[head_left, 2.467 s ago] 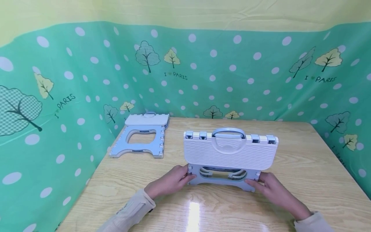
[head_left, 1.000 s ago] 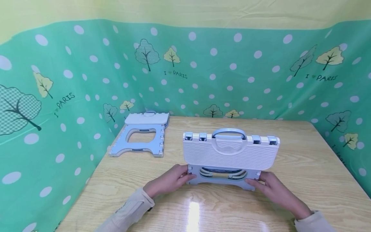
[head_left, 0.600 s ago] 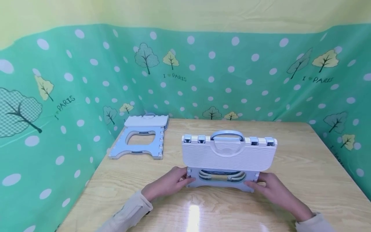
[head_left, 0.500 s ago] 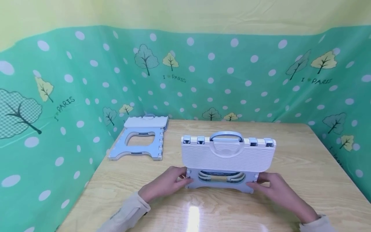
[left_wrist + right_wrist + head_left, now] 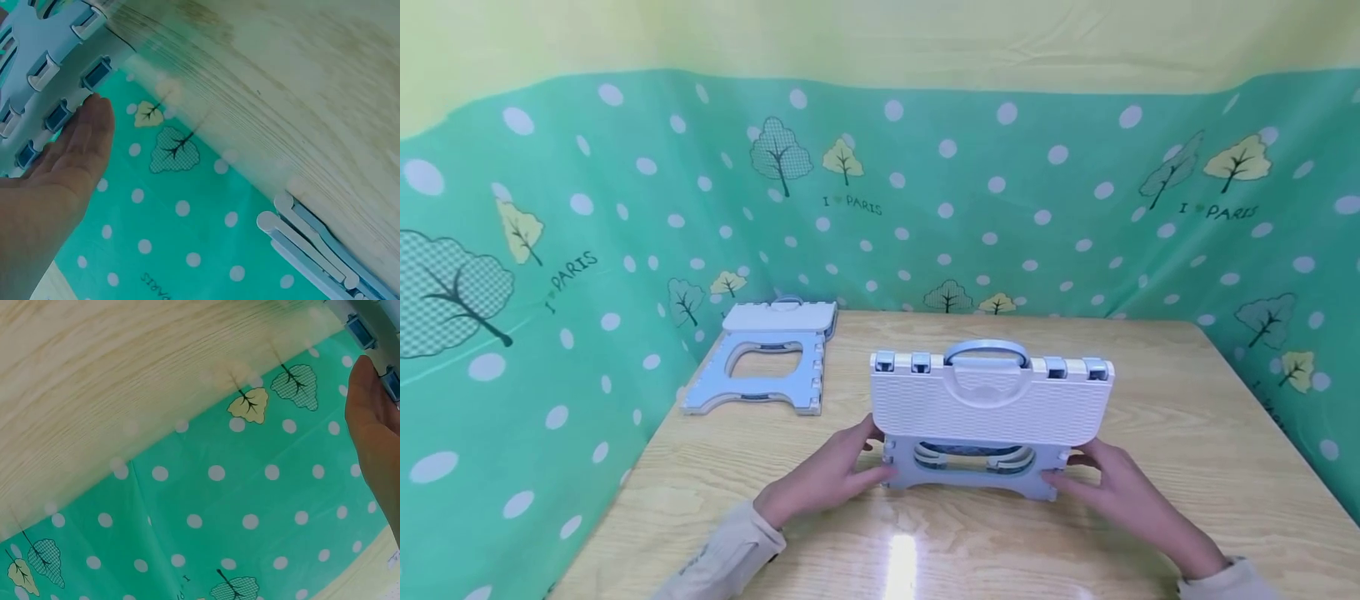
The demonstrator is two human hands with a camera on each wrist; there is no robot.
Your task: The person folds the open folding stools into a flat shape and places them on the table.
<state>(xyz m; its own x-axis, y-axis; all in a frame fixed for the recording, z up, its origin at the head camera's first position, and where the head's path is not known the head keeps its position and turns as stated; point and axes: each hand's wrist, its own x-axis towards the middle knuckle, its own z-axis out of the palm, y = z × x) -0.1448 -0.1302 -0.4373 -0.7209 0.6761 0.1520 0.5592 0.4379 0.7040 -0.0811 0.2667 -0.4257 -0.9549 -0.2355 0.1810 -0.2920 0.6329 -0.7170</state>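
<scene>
A folding step stool (image 5: 917, 408) stands on the table before me, its white textured panel and pale blue handle on top, its blue leg panel with an oval cutout below. My left hand (image 5: 827, 479) is at the leg panel's left edge, thumb tip at the front edge. In the left wrist view, the straight fingers (image 5: 94, 125) lie along the hinged side. At the opposite edge is my right hand (image 5: 1123, 500), thumb near the front corner, other fingers partly hidden behind. The right wrist view shows its fingertips at the hinges (image 5: 361, 331).
Another folding stool (image 5: 775, 317) in the same white and blue lies at the table's back left. The wooden table (image 5: 1150, 375) is bordered at the back and sides by a green dotted curtain (image 5: 970, 175) printed with trees.
Both hands have loosened from the stool's edges. The thumbs have slid outward off its front, and the left fingers have spread and risen. The stool has stayed nearly in place.
</scene>
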